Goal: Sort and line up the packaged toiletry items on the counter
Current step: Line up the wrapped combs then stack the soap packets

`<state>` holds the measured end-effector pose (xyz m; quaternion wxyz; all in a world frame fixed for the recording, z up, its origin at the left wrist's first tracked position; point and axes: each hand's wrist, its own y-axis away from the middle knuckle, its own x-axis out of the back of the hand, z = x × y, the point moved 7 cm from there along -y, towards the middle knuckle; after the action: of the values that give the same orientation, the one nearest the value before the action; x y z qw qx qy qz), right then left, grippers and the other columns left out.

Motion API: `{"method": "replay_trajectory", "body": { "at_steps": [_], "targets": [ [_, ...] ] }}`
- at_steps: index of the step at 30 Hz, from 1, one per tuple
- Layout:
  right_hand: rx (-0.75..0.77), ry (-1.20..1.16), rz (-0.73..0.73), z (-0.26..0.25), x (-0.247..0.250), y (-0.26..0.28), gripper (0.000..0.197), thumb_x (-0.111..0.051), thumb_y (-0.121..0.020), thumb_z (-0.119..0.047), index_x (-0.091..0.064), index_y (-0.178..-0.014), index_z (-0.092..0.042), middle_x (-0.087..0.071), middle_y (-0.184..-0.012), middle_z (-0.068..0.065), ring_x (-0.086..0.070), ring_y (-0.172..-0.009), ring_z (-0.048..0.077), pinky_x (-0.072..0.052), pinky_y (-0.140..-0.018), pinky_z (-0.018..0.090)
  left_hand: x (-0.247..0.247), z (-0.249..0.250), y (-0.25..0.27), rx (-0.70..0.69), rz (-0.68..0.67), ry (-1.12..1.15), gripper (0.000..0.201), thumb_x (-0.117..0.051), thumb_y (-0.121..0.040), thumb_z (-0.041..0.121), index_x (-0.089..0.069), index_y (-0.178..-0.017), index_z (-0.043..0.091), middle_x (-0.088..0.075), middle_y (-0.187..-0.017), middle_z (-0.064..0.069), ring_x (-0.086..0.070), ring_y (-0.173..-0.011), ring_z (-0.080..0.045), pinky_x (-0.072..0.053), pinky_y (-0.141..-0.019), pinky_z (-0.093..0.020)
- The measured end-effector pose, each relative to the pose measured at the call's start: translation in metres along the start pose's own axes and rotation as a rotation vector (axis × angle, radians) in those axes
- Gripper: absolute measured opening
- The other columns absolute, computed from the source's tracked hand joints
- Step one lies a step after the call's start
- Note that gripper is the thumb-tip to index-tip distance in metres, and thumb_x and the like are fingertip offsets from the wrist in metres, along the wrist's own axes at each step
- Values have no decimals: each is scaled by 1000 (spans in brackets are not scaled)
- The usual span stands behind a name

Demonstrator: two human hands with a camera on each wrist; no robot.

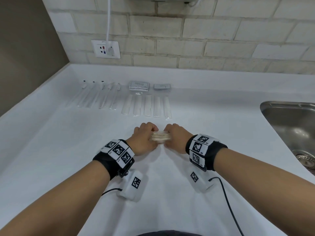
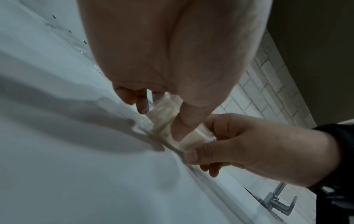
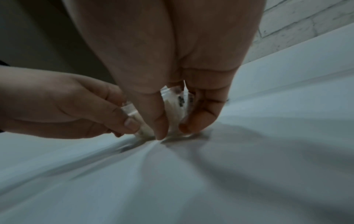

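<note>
A small stack of clear-wrapped cream packets [image 1: 160,137] stands on edge on the white counter [image 1: 68,142], held between both hands. My left hand [image 1: 144,138] grips its left end and my right hand [image 1: 173,137] grips its right end, fingers curled over the top. In the left wrist view the packets [image 2: 164,121] sit between my thumb and fingers, with the right hand [image 2: 229,144] pinching the far end. The right wrist view shows the packets [image 3: 176,109] touching the counter. Further back lie a row of wrapped toothbrushes [image 1: 100,96], a row of wrapped combs [image 1: 147,105] and two sachet piles [image 1: 139,86].
A steel sink [image 1: 293,126] is sunk into the counter at the right, its tap [image 2: 275,200] showing in the left wrist view. A wall socket [image 1: 106,49] with a plugged cable sits on the brick wall. Black cables trail over the counter near my forearms.
</note>
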<state>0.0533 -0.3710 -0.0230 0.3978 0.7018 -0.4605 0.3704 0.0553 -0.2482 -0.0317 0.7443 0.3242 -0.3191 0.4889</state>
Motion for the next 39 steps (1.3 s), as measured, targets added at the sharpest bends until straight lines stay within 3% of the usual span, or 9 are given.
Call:
{"method": "replay_trajectory", "body": {
  "at_steps": [5, 9, 11, 15, 19, 26, 31, 35, 39],
  "targets": [
    [-14, 1, 13, 2, 3, -5, 36, -58, -84, -19, -51, -118, -9, -50, -113, 9, -54, -89, 22, -49, -80, 32, 10, 3, 6, -46, 2, 169, 77, -68, -84, 13, -22, -145, 21, -43, -122, -9, -49, -97, -17, -40, -87, -24],
    [-15, -49, -1, 3, 4, -5, 32, -59, -83, -18, -49, -112, -11, -59, -100, 5, -58, -85, 21, -49, -72, 31, 8, 12, 8, -128, -43, 7, 83, -54, -94, 16, 1, -150, 43, -42, -113, -6, -49, -94, -19, -40, -94, -28],
    [-10, -41, -20, 2, 1, -5, 33, -58, -84, -19, -48, -114, -10, -60, -102, 6, -60, -89, 22, -51, -75, 33, 0, 15, 10, -133, -91, -69, 78, -44, -97, 11, 3, -149, 46, -39, -120, -8, -45, -106, -23, -36, -104, -33],
    [16, -7, -38, -1, -6, -2, 36, -55, -87, -20, -45, -120, -7, -48, -115, 10, -58, -94, 27, -50, -85, 41, -13, 15, 12, -78, -118, -176, 75, -40, -96, 10, 5, -153, 29, -28, -137, -8, -28, -125, -27, -28, -111, -37],
    [19, -18, -50, 0, -10, -1, 48, -64, -82, -21, -41, -122, -8, -39, -118, 10, -60, -90, 31, -50, -84, 45, -14, 15, 10, -55, -146, -177, 71, -43, -94, 18, -3, -153, 18, -27, -141, -8, -23, -131, -28, -26, -111, -37],
    [33, -136, -81, -4, -9, 1, 90, -72, -74, -22, -16, -143, -19, -34, -132, 6, -58, -104, 26, -51, -90, 41, -11, 19, 4, -72, -136, -183, 55, -42, -94, 17, -26, -147, 16, -39, -128, -11, -34, -121, -31, -31, -105, -37],
    [-23, -75, -32, 6, -1, 1, 80, -72, -75, -29, -26, -139, -16, -40, -129, 6, -57, -105, 25, -50, -90, 38, -8, 15, 5, -72, -136, -218, 47, -40, -97, 18, -32, -144, 16, -39, -129, -10, -35, -120, -29, -31, -101, -35],
    [-102, 129, -84, 15, 9, 2, 61, -67, -72, -47, -38, -117, -18, -58, -105, 0, -62, -90, 20, -54, -81, 37, -3, 15, 4, -50, -157, -240, 47, -41, -97, 20, -32, -143, 19, -39, -131, -10, -36, -121, -31, -32, -102, -37],
    [-100, 110, -143, 10, 6, -4, 57, -70, -76, -35, -38, -119, -14, -59, -99, 1, -62, -88, 21, -53, -78, 35, -1, 16, 2, -22, -173, -236, 46, -43, -94, 22, -35, -140, 20, -40, -128, -9, -39, -119, -32, -35, -102, -40]
  ]
}}
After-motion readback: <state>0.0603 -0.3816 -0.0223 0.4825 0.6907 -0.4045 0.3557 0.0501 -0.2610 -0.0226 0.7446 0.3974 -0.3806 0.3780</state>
